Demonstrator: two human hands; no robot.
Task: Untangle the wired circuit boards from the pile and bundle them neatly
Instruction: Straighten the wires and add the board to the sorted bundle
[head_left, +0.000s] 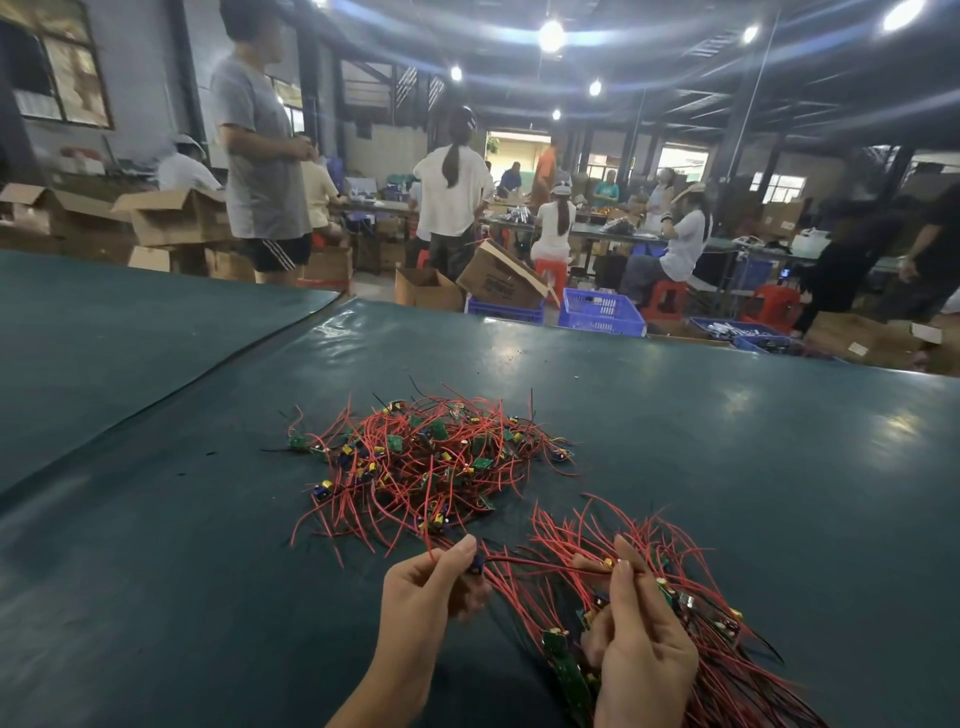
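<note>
A tangled pile of small green circuit boards with red and black wires (423, 462) lies on the dark green table (727, 441) ahead of me. My left hand (426, 592) pinches a red wire with a small blue part at its end, drawn out of the pile's near edge. My right hand (641, 634) grips a gathered bundle of wired boards (691, 618), whose red wires fan out toward the pile and trail off to the lower right. The wire in my left hand stretches across to my right hand.
A second green-covered table (130, 332) meets mine at a seam on the left. Past the far edge stand blue plastic crates (602, 312), cardboard boxes (498, 278) and red stools, with several people standing and sitting at other benches.
</note>
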